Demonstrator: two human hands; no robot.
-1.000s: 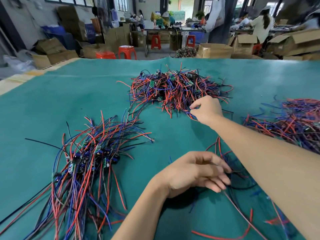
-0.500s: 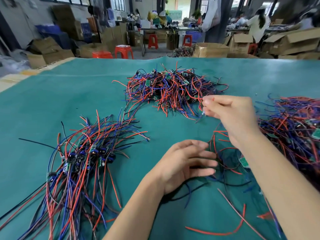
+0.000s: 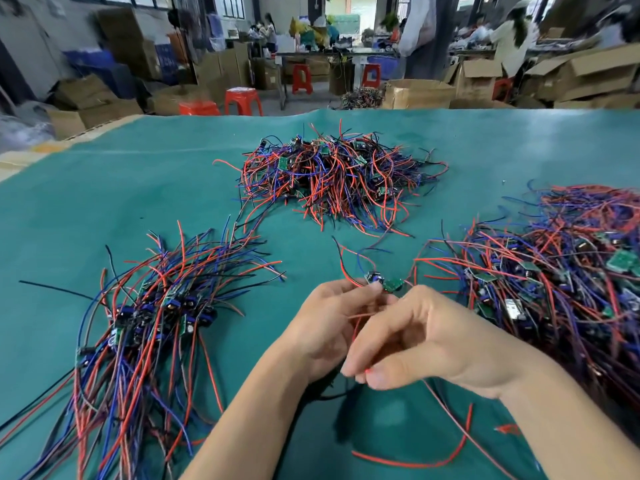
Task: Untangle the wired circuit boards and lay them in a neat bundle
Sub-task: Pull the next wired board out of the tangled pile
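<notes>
Right hand (image 3: pixel 429 341) back from far pile (image 3: pixel 332 181) | both hands pinch one board (image 3: pixel 388 283) (wires trailing), right of neat bundle (image 3: pixel 152 323), left hand (image 3: pixel 332 327) | step: freeing wires | next: lay it on the bundle

Both hands, left hand (image 3: pixel 325 327) and right hand (image 3: pixel 426 344), pinch 1 wired board (image 3: pixel 388 283) over the green table (image 3: pixel 104 202).

Both hands, left (image 3: pixel 325 327) and right (image 3: pixel 422 344), meet, fingers pinched.

Head-worn camera looks forward and down, close over the table (image 3: pixel 104 202).
</notes>
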